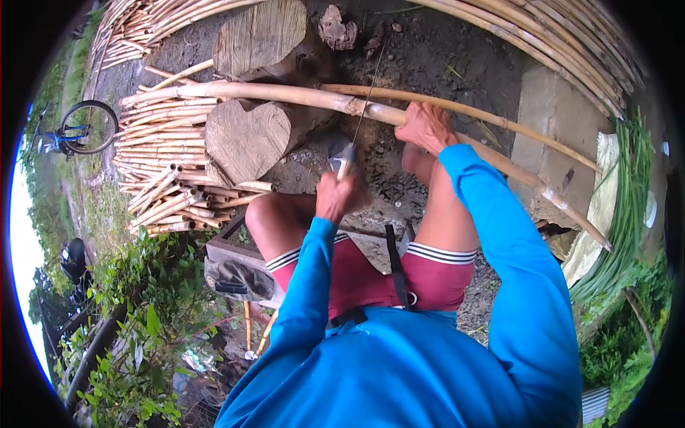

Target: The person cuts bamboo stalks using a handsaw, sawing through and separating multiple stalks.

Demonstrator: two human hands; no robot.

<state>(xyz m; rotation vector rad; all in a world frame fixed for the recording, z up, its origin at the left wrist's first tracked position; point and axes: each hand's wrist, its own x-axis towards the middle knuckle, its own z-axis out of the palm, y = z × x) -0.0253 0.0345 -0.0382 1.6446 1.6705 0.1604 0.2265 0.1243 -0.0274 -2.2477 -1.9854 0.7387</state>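
My left hand (338, 194) is closed around the handle of a saw (367, 103), whose thin blade shows nearly edge-on. The blade lies across a long bamboo pole (300, 97) at a joint. Motion smears the handle area a little. To the right of the blade, my right hand (426, 128) grips the same pole from above. The pole slopes from upper left to lower right and passes over a cut log (248, 139). Behind it runs a thinner bamboo pole (499, 121), partly hidden near my right hand.
Many cut bamboo pieces (160, 146) are stacked at the left. Another log (260, 36) stands behind the pole. Long poles (549, 36) lie at the upper right beside a concrete block (546, 128). Green stalks (628, 207) and a bicycle (87, 128) are at the sides.
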